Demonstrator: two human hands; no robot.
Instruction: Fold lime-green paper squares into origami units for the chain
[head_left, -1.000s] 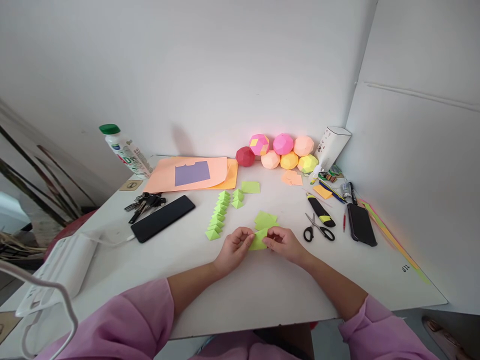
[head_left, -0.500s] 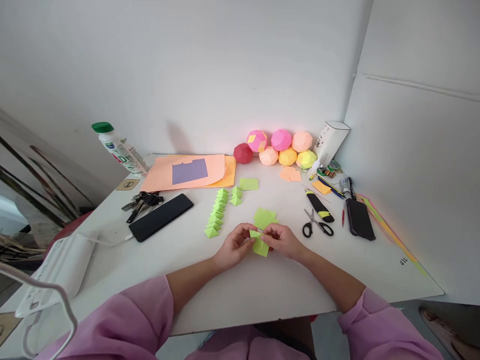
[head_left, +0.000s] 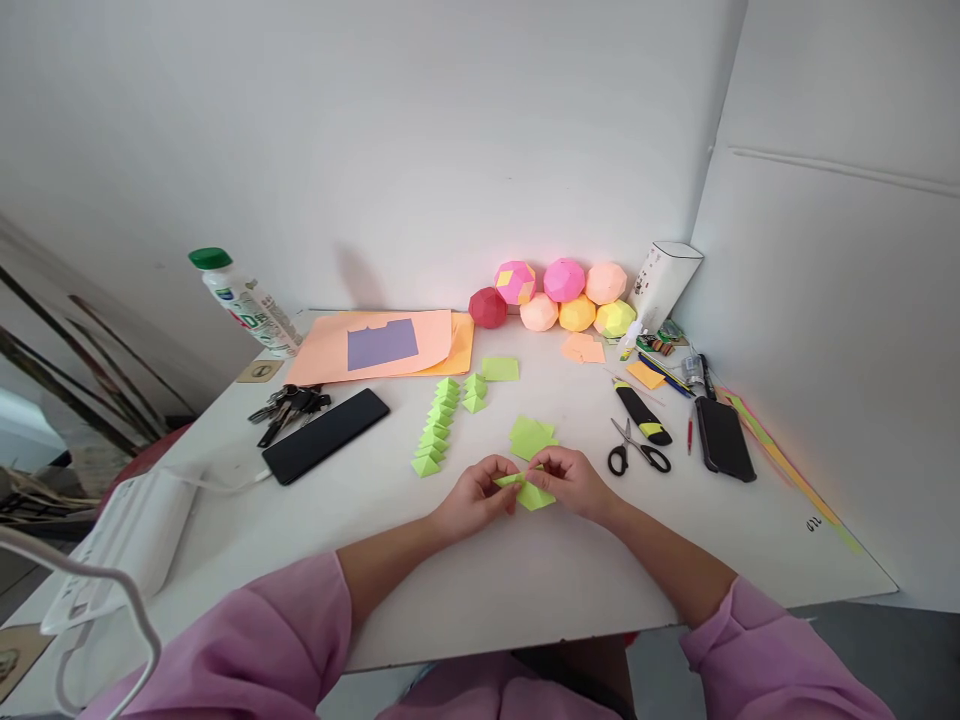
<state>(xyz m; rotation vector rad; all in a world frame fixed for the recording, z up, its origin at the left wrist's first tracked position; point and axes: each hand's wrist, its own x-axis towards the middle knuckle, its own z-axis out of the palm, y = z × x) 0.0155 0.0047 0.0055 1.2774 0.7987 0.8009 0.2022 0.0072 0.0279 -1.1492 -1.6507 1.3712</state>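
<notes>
Between my hands is a small piece of green paper (head_left: 535,497), partly folded, its creased edges showing. My left hand (head_left: 480,497) pinches its left side, and my right hand (head_left: 571,482) grips the upper right part; fingers cover some of the paper. Just beyond the fingertips lies a loose pile of green paper pieces (head_left: 532,436). To the left, a row of folded green paper units (head_left: 435,430) runs away from me, with a shorter row (head_left: 475,393) beside its far end. A flat green sheet (head_left: 500,369) lies behind them.
Scissors (head_left: 637,447) and a utility knife (head_left: 642,411) lie right of my hands, near a dark phone (head_left: 724,440). Several faceted paper balls (head_left: 564,280) stand against the wall. At left are a black phone (head_left: 326,437), keys (head_left: 289,409), a bottle (head_left: 251,310) and peach paper (head_left: 322,345).
The green paper has been turned between my fingers, its lower part now angled to the right. Both hands stay close together. The whole view has shifted slightly.
</notes>
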